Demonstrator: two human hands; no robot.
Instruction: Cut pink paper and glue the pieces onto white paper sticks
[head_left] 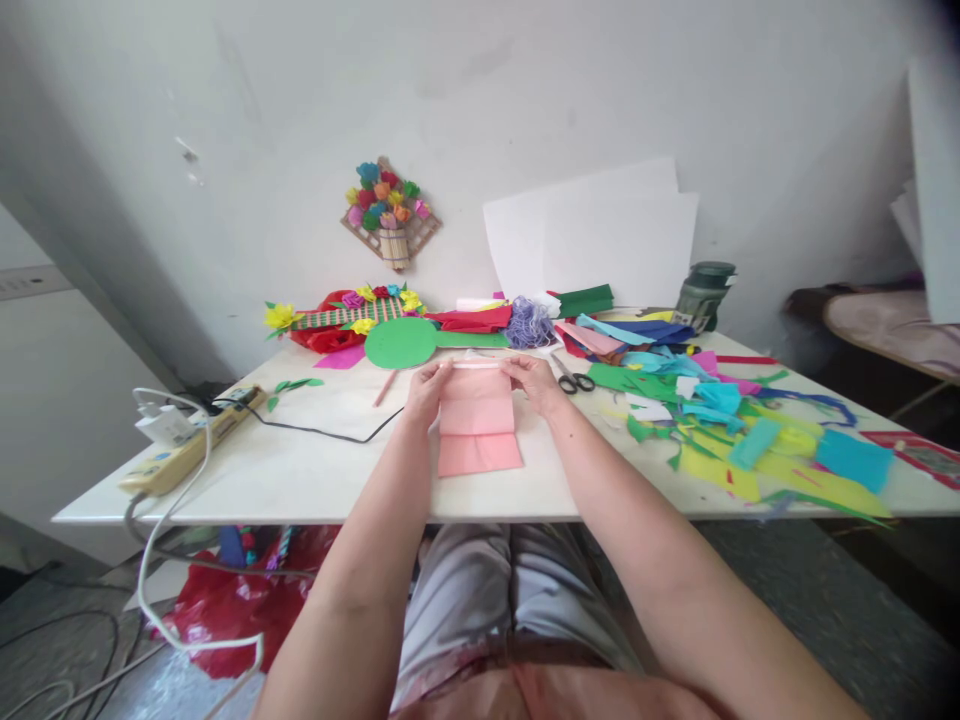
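A sheet of pink crepe paper (478, 412) hangs between my hands over the front middle of the white table (322, 480). Creases cross it, and its lower part rests on the tabletop. My left hand (429, 390) pinches the upper left corner. At the upper right corner, my right hand (534, 382) has its fingers closed on the same sheet. A pale strip runs along the top edge between the fingers; whether it is a fold or a separate piece I cannot tell. Dark-handled scissors (576, 381) lie just right of my right hand.
A green paper disc (400, 343) and purple yarn (529, 324) lie behind my hands. Coloured paper scraps (720, 430) cover the right side, with a dark bottle (705, 295) behind. At left are a power strip (191, 445) and black cable (322, 433).
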